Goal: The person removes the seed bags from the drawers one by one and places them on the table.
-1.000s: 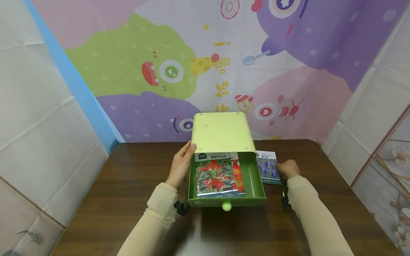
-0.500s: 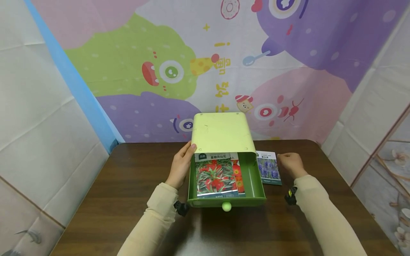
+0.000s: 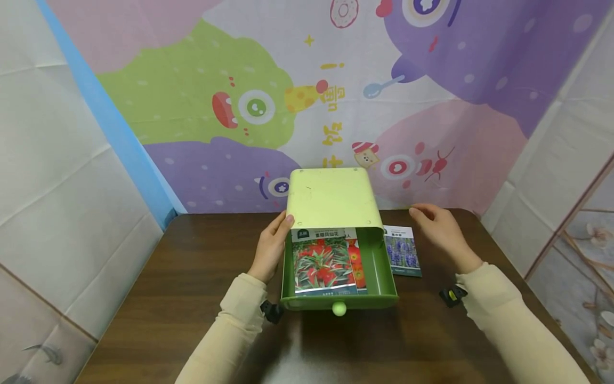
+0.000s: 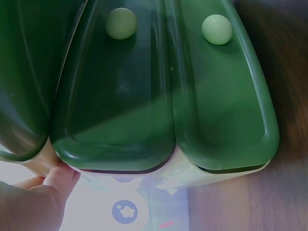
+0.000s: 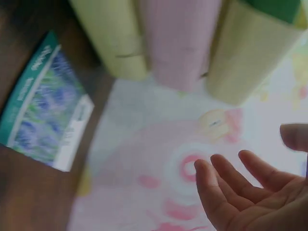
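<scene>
A small stacked drawer cabinet (image 3: 331, 197) with a pale yellow-green top stands on the table. Its top drawer (image 3: 379, 266) is pulled out and holds seed packets, one with red flowers (image 3: 321, 264) overlapping an orange-red one (image 3: 356, 261). My left hand (image 3: 271, 248) rests against the cabinet's left side, thumb near the top front edge. In the left wrist view, two closed green drawers (image 4: 120, 96) with round knobs show beside that thumb. My right hand (image 3: 443, 232) is raised, fingers loosely bent and holding nothing, above and right of a purple-flower seed packet (image 3: 403, 253) lying on the table.
The brown wooden table (image 3: 216, 320) ends at a cartoon-printed cloth backdrop (image 3: 192, 96). In the right wrist view, the cabinet's side shows yellow-green, pink (image 5: 178, 43) and cream shells. A light panelled wall (image 3: 551, 186) stands to the right.
My right hand has moved away from the purple-flower packet, up and to the right, and its fingers have opened out. My left hand, the cabinet and the packets stay where they were.
</scene>
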The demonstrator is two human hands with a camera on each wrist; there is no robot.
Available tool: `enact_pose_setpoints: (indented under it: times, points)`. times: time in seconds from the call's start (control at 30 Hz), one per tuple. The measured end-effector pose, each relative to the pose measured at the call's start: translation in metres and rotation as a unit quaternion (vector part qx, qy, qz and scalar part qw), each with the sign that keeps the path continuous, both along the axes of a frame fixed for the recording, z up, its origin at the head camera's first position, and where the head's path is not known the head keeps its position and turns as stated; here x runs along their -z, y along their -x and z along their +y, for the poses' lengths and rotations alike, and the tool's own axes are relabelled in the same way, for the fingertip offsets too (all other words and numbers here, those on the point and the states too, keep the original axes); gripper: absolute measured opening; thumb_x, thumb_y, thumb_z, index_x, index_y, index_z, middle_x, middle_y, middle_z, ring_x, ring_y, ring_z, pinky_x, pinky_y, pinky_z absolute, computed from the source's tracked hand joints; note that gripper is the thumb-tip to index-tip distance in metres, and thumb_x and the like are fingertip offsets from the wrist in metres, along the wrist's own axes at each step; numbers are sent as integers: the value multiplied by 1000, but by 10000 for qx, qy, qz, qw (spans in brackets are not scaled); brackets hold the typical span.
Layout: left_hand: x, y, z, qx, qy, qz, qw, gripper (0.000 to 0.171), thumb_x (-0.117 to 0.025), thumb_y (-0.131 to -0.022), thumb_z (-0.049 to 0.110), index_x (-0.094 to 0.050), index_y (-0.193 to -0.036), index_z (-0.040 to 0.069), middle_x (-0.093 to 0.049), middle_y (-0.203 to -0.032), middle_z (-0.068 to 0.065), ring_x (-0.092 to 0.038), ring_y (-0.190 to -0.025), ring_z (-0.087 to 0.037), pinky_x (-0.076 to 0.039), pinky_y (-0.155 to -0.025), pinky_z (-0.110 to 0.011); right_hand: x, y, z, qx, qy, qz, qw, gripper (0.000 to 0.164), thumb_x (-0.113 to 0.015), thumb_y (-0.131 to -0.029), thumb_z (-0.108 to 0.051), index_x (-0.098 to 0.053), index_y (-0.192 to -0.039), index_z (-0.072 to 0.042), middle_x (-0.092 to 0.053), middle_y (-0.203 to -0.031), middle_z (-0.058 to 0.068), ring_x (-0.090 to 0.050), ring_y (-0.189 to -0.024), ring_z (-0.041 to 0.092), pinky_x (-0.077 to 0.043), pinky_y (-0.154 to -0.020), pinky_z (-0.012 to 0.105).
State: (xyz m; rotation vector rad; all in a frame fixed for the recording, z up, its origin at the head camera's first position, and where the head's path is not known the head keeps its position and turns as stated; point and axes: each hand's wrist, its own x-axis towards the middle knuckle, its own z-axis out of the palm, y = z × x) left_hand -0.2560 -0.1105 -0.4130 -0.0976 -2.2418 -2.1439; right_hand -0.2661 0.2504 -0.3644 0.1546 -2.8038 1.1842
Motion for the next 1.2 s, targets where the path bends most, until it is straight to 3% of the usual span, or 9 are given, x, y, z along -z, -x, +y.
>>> enact_pose_setpoints:
  times: [0.33,0.53,0.73,0.9,1.2]
  points:
    - [1,0,0,7,-17,-5,10000,69,-53,-95,59,-38,-151,22,-34,-158,-3,-31,-147,-27,-32,-116,-55,-36,-45,-43,-1153,-949,423,9879,68,-49,-99,-54,-30,-156,-23,-28,-161,12,-31,-144,39,-34,-109,65]
    - [2,1,0,40,-72,2,10000,66,-52,-96,57,-38,-151,22,-34,-158,-3,-30,-147,-27,-31,-117,-55,-44,-74,-68,-1821,-1404,1108,9669,65,-56,-97,-50,-32,-154,-30,-30,-161,6,-29,-147,35,-27,-114,64]
    - [1,0,0,60,-111,-1,9999,64,-52,-98,54,-38,-151,21,-33,-158,-4,-29,-148,-26,-29,-118,-54,-45,-95,-90,-2353,-1988,1525,9391,61,-57,-96,-53,-42,-150,-28,-36,-158,7,-37,-143,33,-36,-110,60]
    - [-1,0,0,43,-94,29,9999,66,-52,-96,56,-38,-151,22,-34,-158,-3,-30,-147,-25,-31,-117,-53,-42,-99,-105,-2749,-2381,1377,9213,61,-50,-96,-59,-42,-149,-30,-39,-156,6,-41,-142,29,-40,-110,55]
    - [-1,-1,1,19,-108,15,9999,67,-52,-96,57,-38,-151,21,-35,-158,-4,-31,-147,-26,-31,-117,-54,-29,-80,-115,-2964,-2864,373,9104,68,-32,-97,-69,-36,-153,-30,-28,-159,16,-28,-145,43,-31,-114,61]
